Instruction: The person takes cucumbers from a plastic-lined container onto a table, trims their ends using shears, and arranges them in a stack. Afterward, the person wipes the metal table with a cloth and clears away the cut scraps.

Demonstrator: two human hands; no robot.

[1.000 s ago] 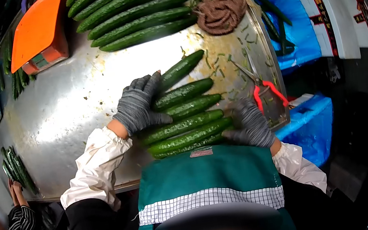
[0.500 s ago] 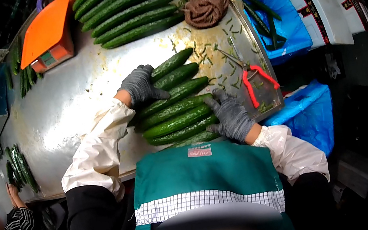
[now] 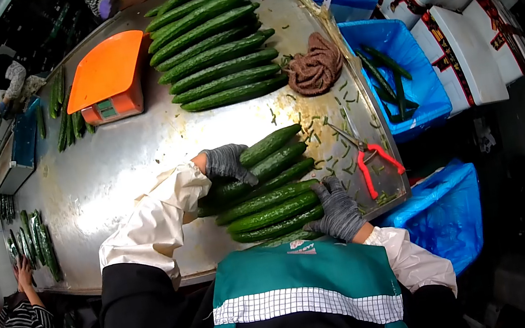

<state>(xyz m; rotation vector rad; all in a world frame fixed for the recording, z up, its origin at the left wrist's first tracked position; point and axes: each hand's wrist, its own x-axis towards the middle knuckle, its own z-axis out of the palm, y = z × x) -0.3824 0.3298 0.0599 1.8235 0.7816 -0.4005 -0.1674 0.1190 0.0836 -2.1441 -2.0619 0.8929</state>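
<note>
My left hand point(image 3: 228, 165), in a grey knit glove, is closed over the left part of a row of dark green cucumbers point(image 3: 274, 214), its thumb lying across them. The fingertips on the far side are partly hidden. My right hand point(image 3: 340, 212), gloved alike, rests against the right ends of the nearer cucumbers, thumb and fingers apart. The nearest cucumber is partly covered by my green apron. Just beyond my right hand lie red-handled snips point(image 3: 364, 150) with their blades pointing away, among scattered green stem bits.
More cucumbers point(image 3: 225, 62) lie farther up the metal table point(image 3: 117, 209), near a brown cloth point(image 3: 315, 65) and an orange scale point(image 3: 109, 75). Blue-lined crates point(image 3: 428, 77) stand right of the table. At the left, another person's hand point(image 3: 24, 273) touches cucumbers; other workers are at the far side.
The view has shifted, so the table sits lower in the frame. The far cucumbers under my left hand lie slightly closer to the nearer ones. My right hand stays at the ends.
</note>
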